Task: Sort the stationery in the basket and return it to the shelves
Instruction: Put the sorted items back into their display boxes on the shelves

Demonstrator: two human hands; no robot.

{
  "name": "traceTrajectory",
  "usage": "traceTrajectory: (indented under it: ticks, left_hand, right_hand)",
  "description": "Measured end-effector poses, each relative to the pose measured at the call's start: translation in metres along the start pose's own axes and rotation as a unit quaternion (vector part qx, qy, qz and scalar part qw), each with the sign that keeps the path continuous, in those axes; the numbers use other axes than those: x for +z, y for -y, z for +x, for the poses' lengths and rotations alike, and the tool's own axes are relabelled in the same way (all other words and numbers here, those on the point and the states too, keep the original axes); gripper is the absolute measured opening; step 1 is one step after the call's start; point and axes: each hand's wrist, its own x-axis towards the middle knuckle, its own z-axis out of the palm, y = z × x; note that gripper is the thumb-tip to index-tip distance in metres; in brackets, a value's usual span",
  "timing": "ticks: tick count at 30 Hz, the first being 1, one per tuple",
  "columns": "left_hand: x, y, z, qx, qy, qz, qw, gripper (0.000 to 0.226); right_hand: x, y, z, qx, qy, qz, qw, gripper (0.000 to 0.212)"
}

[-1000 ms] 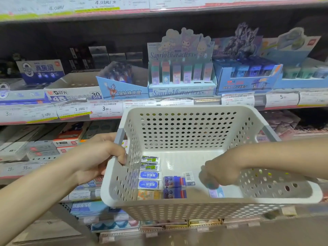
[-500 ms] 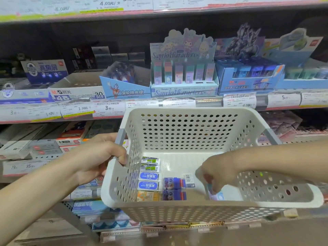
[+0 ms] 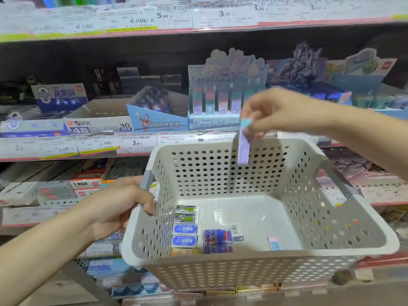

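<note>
— One slim pastel eraser stick with a blue top and lilac sleeve (image 3: 243, 144), pinched at its top end by the right hand (image 3: 280, 111). Hangs long-way down, above the far wall of the white plastic basket with round holes (image 3: 231, 173).

— Fingers (image 3: 254, 124) tight on it?

— Yes, closed on the top, thumb side facing the shelf.

— And the home for it?

— Probably the pale blue cardboard display box with cartoon characters (image 3: 220, 102), just behind the stick, on the middle shelf. Same kind of sticks standing upright in there.

— So, which way to go?

— Forward and a bit up. Already upright, so little turning needed.

— Left hand (image 3: 123, 208)?

— Wrapped round the grey basket handle (image 3: 146, 184), busy holding. Right hand much nearer.

— Left inside?

— Several small erasers (image 3: 187, 230) on the basket floor, left side.
</note>
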Motion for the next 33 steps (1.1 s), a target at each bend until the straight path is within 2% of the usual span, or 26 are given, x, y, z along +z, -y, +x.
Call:
traceTrajectory:
  ticks: [3,6,10,18,23,27,30,33]
  left_hand:
    - [-0.001,0.000,0.002,0.001,0.004,0.000,1.000,0.052]
    - [-0.002,-0.001,0.003,-0.001,0.005,0.003,1.000,0.053]
    - [-0.004,0.000,0.004,-0.001,0.007,0.015,1.000,0.057]
    - [-0.005,-0.002,0.004,0.000,0.002,0.011,1.000,0.055]
    - [-0.007,-0.002,0.005,-0.004,0.003,0.014,1.000,0.062]
    - [-0.005,-0.002,0.007,-0.004,0.005,0.019,1.000,0.061]
    - [-0.002,-0.004,0.006,0.002,0.007,0.014,1.000,0.049]
    - [0.000,-0.005,0.005,0.002,0.009,0.011,1.000,0.046]
  right_hand:
    - [-0.025,-0.007,0.015,-0.038,-0.188,-0.001,0.981,0.014]
    - [-0.035,-0.024,0.030,-0.041,-0.266,-0.050,0.962,0.025]
    - [-0.032,-0.036,0.043,-0.060,-0.285,-0.117,0.949,0.027]
    - [-0.037,-0.033,0.046,-0.096,-0.265,-0.146,0.948,0.024]
    - [-0.037,-0.041,0.043,-0.077,-0.253,-0.145,0.954,0.025]
    - [-0.025,-0.050,0.039,-0.095,-0.281,-0.224,0.928,0.026]
    - [-0.018,-0.053,0.031,-0.115,-0.257,-0.271,0.921,0.046]
    - [-0.019,-0.054,0.026,-0.080,-0.224,-0.309,0.921,0.057]
